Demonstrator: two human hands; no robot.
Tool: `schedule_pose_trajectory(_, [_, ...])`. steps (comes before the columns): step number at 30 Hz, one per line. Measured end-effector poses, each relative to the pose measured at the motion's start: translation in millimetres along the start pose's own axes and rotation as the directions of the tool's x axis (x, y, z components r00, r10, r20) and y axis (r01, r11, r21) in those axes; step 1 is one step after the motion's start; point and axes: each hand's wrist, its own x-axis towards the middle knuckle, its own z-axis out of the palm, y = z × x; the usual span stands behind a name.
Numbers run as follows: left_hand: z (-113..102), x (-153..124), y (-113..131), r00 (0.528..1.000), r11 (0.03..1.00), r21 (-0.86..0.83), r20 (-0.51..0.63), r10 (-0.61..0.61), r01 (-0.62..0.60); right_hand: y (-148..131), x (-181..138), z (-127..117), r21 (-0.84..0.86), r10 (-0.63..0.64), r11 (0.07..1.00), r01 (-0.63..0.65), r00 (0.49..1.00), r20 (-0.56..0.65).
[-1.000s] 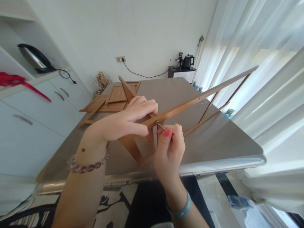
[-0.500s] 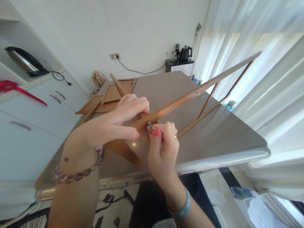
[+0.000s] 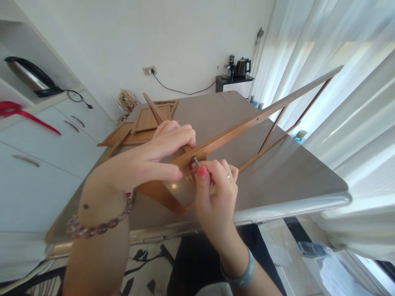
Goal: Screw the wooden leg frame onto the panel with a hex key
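A wooden frame [image 3: 228, 136] with long rails and crossbars stands tilted on the table, its near end between my hands. My left hand [image 3: 166, 150] is closed around that end where the rail meets another wooden piece, thumb on the near side and fingers over the top. Between thumb and forefinger, my right hand [image 3: 216, 185] pinches a small metal screw [image 3: 196, 161]. The screw's far end touches the rail's side at a hole. A broad wooden piece [image 3: 162, 197] lies below my left hand, partly hidden by it.
Several wooden panels [image 3: 152, 118] lie at the table's far left. The grey table [image 3: 296, 172] has a rounded metal edge at the front. Behind it, a black kettle [image 3: 243, 68] stands on a small cabinet. White curtains [image 3: 354, 102] hang at right.
My right hand has turned slightly and its outer fingers have spread a little, still pinching the screw. My left hand holds the frame in nearly the same place.
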Motion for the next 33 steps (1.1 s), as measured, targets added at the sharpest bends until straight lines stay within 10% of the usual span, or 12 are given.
schedule_pose_trajectory(3, [0.1, 0.2, 2.2, 1.0, 1.0, -0.021, -0.006, -0.01, 0.01, -1.3, 1.3, -3.5, 0.213, 0.17, 0.957, -0.196, 0.976, 0.134])
schedule_pose_trajectory(8, [0.6, 0.0, 2.5, 1.0, 0.998, -0.055, 0.004, -0.025, 0.026, 4.4, 6.4, -12.5, 0.572, 0.447, 0.55, -0.609, 0.793, 0.414])
schedule_pose_trajectory(14, [2.5, -0.1, -2.7, 1.0, 0.996, -0.084, 0.004, 0.026, -0.026, 20.4, 13.4, -22.2, 0.427, 0.353, 0.394, -0.814, 0.563, 0.747])
schedule_pose_trajectory(21, [3.0, 0.4, -2.5, 0.999, 0.996, -0.074, 0.0, 0.052, -0.052, 17.8, 17.5, -26.2, 0.434, 0.22, -0.149, -0.889, 0.398, 0.891])
schedule_pose_trajectory(28, [3.7, 0.6, -5.0, 0.999, 0.997, -0.063, -0.012, 0.045, -0.045, 2.1, 19.4, -21.9, 0.586, 0.494, -0.153, -0.796, 0.453, 0.743])
schedule_pose_trajectory(33, [3.8, -0.3, -6.0, 0.999, 0.995, -0.086, -0.018, 0.04, -0.042, -3.5, 23.2, -20.9, 0.639, 0.556, 0.213, -0.739, 0.63, 0.542])
